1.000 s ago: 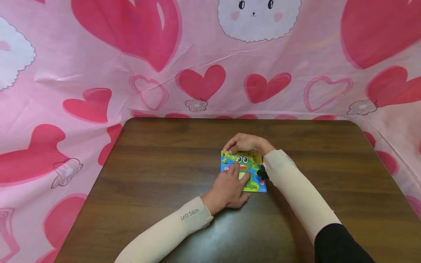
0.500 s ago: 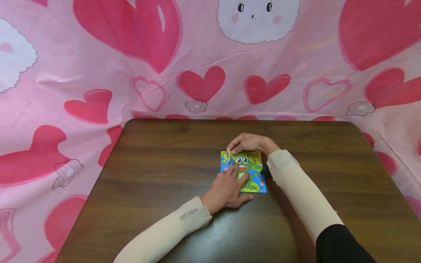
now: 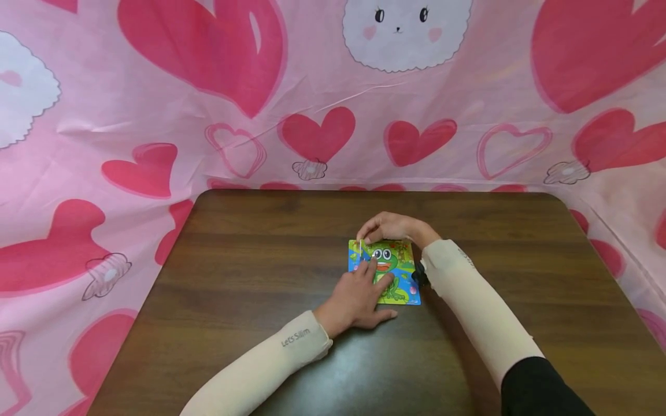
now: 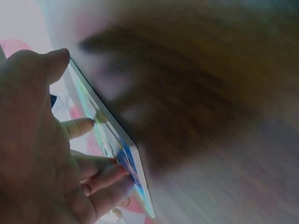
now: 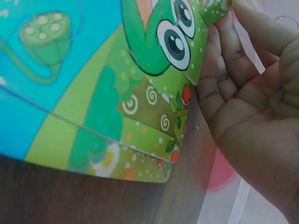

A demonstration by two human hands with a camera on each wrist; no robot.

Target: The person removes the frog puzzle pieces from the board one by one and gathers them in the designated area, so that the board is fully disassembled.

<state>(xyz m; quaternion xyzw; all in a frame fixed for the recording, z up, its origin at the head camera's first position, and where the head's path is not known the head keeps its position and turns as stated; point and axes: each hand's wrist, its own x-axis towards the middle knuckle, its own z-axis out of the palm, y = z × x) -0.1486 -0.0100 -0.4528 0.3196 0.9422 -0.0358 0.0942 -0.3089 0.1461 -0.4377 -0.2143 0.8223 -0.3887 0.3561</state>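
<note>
A frog jigsaw puzzle (image 3: 398, 277) lies flat on the brown table, its picture green and blue. My left hand (image 3: 356, 297) lies over its lower left part with the fingers spread; in the left wrist view the fingertips (image 4: 124, 184) touch the picture. My right hand (image 3: 392, 226) reaches over the far edge and pinches a puzzle piece (image 5: 217, 10) at the far left corner. In the head view a pale upright edge shows below those fingertips. Much of that piece is hidden by the fingers.
The wooden table (image 3: 250, 277) stretches out on all sides of the puzzle. A pink cloth with hearts (image 3: 317, 133) hangs behind the table's far edge. A dark object (image 3: 420, 274) sits at my right wrist, close to the puzzle's right edge.
My right fingertips have shifted slightly to the right along the far edge, and a pale upright edge has come into sight beneath them. The left hand has stayed almost still.
</note>
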